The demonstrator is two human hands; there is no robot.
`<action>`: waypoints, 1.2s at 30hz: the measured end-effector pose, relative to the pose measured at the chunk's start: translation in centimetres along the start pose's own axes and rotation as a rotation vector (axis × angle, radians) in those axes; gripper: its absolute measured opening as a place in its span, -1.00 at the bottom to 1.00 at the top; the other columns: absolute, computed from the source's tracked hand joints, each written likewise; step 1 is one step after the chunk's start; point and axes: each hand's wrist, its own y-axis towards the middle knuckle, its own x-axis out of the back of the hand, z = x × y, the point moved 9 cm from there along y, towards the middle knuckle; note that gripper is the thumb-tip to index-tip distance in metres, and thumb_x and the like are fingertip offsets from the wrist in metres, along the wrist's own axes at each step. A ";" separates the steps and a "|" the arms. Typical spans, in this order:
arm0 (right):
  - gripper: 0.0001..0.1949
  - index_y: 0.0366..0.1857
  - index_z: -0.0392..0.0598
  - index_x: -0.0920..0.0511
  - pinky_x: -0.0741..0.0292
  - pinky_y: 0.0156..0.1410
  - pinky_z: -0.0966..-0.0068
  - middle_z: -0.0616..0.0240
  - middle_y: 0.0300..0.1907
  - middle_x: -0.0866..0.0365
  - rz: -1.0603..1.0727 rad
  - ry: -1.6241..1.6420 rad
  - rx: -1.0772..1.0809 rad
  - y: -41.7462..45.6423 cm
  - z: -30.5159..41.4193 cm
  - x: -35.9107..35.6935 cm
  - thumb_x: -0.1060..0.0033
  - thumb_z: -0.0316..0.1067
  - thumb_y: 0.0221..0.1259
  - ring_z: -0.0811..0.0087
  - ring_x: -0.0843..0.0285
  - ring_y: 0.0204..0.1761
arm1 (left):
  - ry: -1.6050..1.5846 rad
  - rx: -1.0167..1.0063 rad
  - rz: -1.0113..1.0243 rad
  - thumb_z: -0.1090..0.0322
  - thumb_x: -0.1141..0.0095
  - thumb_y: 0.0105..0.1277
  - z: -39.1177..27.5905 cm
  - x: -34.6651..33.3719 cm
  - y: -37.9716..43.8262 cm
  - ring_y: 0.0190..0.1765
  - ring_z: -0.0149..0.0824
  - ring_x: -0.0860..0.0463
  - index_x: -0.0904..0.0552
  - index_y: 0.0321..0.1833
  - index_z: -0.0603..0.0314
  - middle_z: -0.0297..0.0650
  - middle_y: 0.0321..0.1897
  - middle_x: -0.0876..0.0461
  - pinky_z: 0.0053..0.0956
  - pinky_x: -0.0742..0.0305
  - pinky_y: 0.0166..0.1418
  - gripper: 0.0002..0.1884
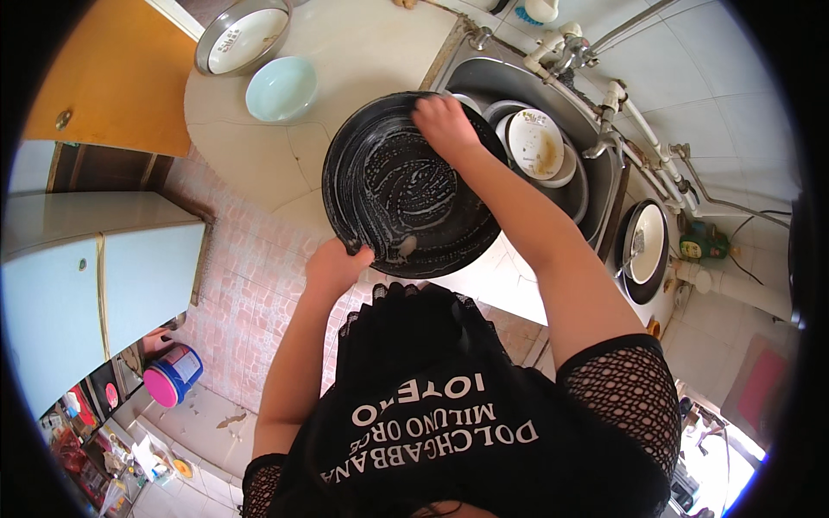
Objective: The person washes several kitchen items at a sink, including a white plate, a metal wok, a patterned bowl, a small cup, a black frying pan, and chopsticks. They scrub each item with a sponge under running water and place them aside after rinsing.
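A large round black pan (421, 188), streaked with white suds inside, is held up in front of me, tilted, between the counter and the sink. My left hand (340, 264) grips its near left rim, thumb over the edge. At the far right rim is my right hand (447, 123), fingers bent over the inner side; whether it holds a cloth or sponge cannot be seen. Right of the pan, a stained white plate (535, 144) lies on stacked bowls in a metal basin (581, 194) inside the steel sink (479, 71).
A pale green bowl (282, 89) and a metal basin (206, 52) holding a white plate (249, 40) stand on the counter (363, 39). Taps and pipes (609, 142) run along the wall. Right of the sink are a white dish (646, 243) on a black pan and a green bottle (703, 246).
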 end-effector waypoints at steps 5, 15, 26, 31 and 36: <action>-0.86 -0.33 0.12 -0.65 -0.38 0.01 0.23 0.37 -0.19 -0.50 0.233 0.159 -0.279 -4.3 -0.6 -1.8 -0.04 -0.25 0.22 0.35 -0.46 -0.03 | -0.025 0.026 0.005 -0.04 -0.06 0.14 -0.4 -0.3 -0.2 -0.27 0.06 -0.68 -0.67 -0.27 0.27 -0.03 -0.51 -0.68 -0.12 -0.52 -0.14 -0.56; -0.89 -0.40 0.06 -0.61 -0.39 -0.04 0.40 0.39 -0.24 -0.52 -0.218 0.394 0.445 5.1 5.5 3.7 -0.09 -0.24 0.17 0.38 -0.50 -0.09 | 0.031 0.038 0.008 -0.03 -0.04 0.19 -1.2 0.3 -0.6 -0.41 -0.06 -0.70 -0.66 -0.40 0.27 -0.10 -0.61 -0.65 -0.19 -0.53 -0.19 -0.57; -0.87 -0.29 0.01 -0.58 -0.50 -0.10 0.33 0.31 -0.23 -0.53 0.244 0.203 -0.090 -10.4 -2.8 3.5 -0.11 -0.31 0.11 0.30 -0.52 -0.10 | -0.050 0.001 -0.077 0.05 0.07 0.31 -0.7 -0.7 -0.5 -0.40 0.02 -0.68 -0.63 -0.43 0.27 -0.05 -0.60 -0.66 -0.12 -0.53 -0.19 -0.59; -0.86 -0.25 -0.06 -0.46 -0.51 0.02 0.25 0.21 -0.17 -0.48 -0.088 0.473 -0.435 -7.6 -9.7 4.2 -0.10 -0.39 0.11 0.12 -0.47 -0.03 | 0.068 -0.132 -0.206 0.07 0.07 0.35 -0.5 -1.1 0.0 -0.48 -0.07 -0.68 -0.62 -0.38 0.24 -0.10 -0.63 -0.65 -0.17 -0.52 -0.25 -0.63; -0.81 -0.23 -0.09 -0.48 -0.52 0.03 0.28 0.21 -0.29 -0.56 -0.265 0.630 -0.143 -0.8 -9.2 5.2 -0.18 -0.39 0.06 0.12 -0.52 -0.09 | 0.264 -0.191 -0.273 0.05 0.07 0.35 -3.4 1.1 -1.0 -0.28 0.21 -0.65 -0.61 -0.26 0.31 0.11 -0.43 -0.68 0.03 -0.52 -0.16 -0.61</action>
